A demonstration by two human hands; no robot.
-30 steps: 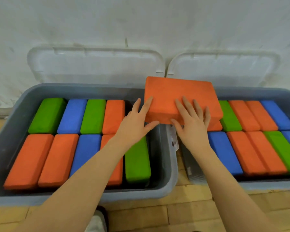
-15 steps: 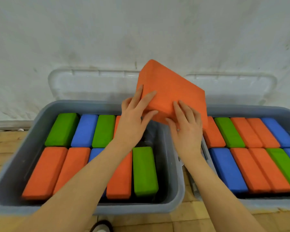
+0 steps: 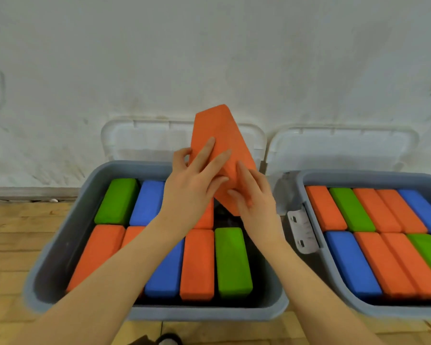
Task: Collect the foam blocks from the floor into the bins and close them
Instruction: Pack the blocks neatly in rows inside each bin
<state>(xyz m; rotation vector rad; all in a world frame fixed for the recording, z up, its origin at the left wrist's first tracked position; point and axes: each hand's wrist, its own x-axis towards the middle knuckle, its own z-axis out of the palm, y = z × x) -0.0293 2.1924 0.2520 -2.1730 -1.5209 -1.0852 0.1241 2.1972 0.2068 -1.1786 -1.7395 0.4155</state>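
A pale, scuffed wall (image 3: pixel 209 58) fills the scene beyond the hands, and wooden floorboards (image 3: pixel 10 245) run beneath them. Directly under both hands sits a grey plastic bin (image 3: pixel 60 245), smooth-walled with rounded corners, its clear lid (image 3: pixel 139 140) propped open against the wall behind the fingertips. A second grey bin (image 3: pixel 358 175) lies just off to the side of the right hand, with its own clear lid (image 3: pixel 341 150) also standing open. Both bins hold rows of matte, fine-grained foam bricks in orange, green and blue, packed long edge to long edge; a dark empty slot (image 3: pixel 224 220) shows below the wrists in the nearer bin's far row. Held up between the two hands is one orange foam block (image 3: pixel 222 145), a rounded-edge rectangular slab tilted steeply, its lower corner aimed down at that slot. The left hand (image 3: pixel 192 190) wraps the block's near face with fingers spread flat and the thumb tucked behind the edge. The right hand (image 3: pixel 256 200) cups the lower end with curled fingers. The block is probably very light, slightly squashy and grippy rather than slick, so it should tolerate a firm squeeze. Gripping across the narrow thickness near one end seems best for sliding it edgewise into the gap.
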